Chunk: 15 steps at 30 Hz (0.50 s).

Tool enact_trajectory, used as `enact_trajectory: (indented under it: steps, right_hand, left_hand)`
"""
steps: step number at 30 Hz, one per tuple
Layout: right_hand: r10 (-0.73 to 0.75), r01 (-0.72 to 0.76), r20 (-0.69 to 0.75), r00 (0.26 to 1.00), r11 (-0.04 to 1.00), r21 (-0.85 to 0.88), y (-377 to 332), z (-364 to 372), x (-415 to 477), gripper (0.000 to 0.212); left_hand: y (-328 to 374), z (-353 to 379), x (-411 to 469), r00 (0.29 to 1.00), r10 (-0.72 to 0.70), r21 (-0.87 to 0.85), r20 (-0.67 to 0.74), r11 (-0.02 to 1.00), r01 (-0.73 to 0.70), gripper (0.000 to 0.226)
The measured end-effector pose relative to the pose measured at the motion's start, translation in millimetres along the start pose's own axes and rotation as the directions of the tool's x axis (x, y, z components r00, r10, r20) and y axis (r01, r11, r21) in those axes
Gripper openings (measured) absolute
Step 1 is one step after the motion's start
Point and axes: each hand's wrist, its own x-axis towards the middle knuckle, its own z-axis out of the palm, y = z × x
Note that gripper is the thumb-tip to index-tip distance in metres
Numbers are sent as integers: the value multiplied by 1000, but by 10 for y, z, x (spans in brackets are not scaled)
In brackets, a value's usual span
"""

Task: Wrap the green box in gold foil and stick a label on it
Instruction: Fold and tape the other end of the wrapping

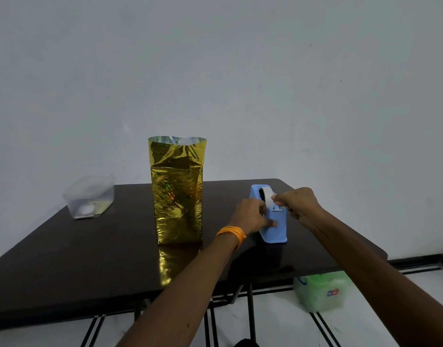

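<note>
A tall box wrapped in gold foil (pixel 176 196) stands upright at the middle of the dark table (pixel 65 259). The foil's top end stands open above the box, and no green shows. To its right stands a blue tape dispenser (pixel 274 229). My left hand (pixel 251 216), with an orange band at the wrist, grips the dispenser's left side. My right hand (pixel 299 204) pinches the free end of the tape (pixel 268 196) above the dispenser's top.
A clear plastic container (pixel 90 196) with small items inside sits at the table's back left. A green and white plastic bag (pixel 320 291) lies on the tiled floor under the table's right edge. A plain wall stands close behind.
</note>
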Motion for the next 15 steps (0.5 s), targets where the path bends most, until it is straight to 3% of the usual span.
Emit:
enact_trajectory:
  steps: [12, 15]
  right_hand:
    - [-43, 41, 26, 999, 996, 84, 405, -21, -238, 26]
    - [5, -16, 76, 997, 989, 144, 432, -60, -263, 23]
  left_hand:
    - [-4, 34, -61, 999, 21, -46, -33, 999, -23, 34]
    - [-23, 41, -62, 999, 25, -57, -21, 998, -26, 35]
